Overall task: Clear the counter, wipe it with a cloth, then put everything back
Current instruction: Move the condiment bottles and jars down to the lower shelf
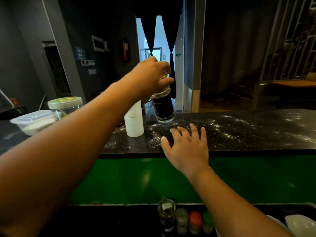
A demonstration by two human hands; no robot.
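Left arm (68,151), left hand (152,74) atop jar (163,106)

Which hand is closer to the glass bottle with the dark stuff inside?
Left. The left hand grips the top of the glass bottle; the right hand lies open on the counter in front of it, apart.

The black speckled tabletop (239,134) is running across the view, and white dust is lying scattered over it. A white plastic bottle (133,120) is standing upright left of centre. Just beside it, toward the far edge, a glass jar (163,108) of dark contents is leaning slightly, its base at the surface. At the left end, a clear jar (65,106) with a green lid and a white lidded container (32,122) are sitting close together.
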